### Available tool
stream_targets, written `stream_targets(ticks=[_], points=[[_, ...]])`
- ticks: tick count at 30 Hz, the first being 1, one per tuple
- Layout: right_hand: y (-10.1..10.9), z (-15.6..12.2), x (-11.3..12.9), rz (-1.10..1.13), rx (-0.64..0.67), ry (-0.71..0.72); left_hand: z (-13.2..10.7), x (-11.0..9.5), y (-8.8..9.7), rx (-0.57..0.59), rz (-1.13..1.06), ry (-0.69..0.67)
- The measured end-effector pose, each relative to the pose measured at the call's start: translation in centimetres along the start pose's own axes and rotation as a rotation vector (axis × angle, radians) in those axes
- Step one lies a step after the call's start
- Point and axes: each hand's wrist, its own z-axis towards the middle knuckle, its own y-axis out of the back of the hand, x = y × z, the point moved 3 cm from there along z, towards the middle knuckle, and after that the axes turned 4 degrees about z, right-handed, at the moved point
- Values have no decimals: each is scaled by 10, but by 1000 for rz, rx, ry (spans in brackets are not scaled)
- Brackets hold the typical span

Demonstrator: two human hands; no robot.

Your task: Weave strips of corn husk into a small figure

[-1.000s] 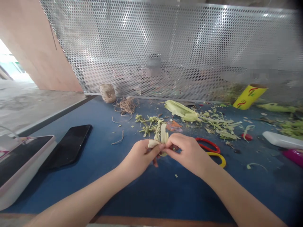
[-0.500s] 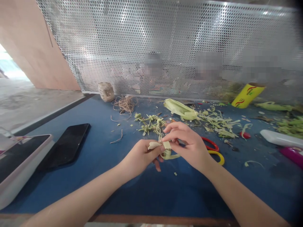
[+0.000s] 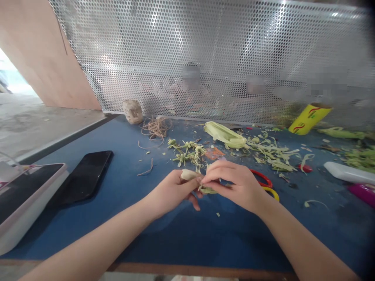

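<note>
My left hand is closed on a pale strip of corn husk, one end sticking out above its thumb. My right hand meets it from the right, thumb and fingertips pinched together on the same husk. A green part of the strip hangs below the right fingers, and the rest is hidden by both hands. Just beyond lie small knotted husk pieces. Farther back is a larger bundle of corn husk. Scissors with red and yellow handles lie partly behind my right hand.
At left are a black phone and a white-edged case. Twine and a jar sit far left. Husk scraps, a yellow tube and a white-handled object are at right. A perforated metal panel closes the back.
My right fingers have come down and closed on the husk beside my left thumb. The pale folded end and loop seen between the hands are now mostly covered.
</note>
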Motion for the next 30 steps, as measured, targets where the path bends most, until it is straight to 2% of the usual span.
stream_targets(ticks=[8,17,23,26,30], points=[[3,0,0,-44,60,-4,-1,-3,3,-21,157,59],[3,-3,-1,-90,111,-16,-3,-7,2,-15,76,88],[2,-2,-1,-50,132,-86,-3,-7,3,27,127,46],[0,-1,-1,-33,183,-177,-1,-5,5,28,259,36],[-3,2,-1,-18,191,-236,2,-5,9,-30,615,-23]])
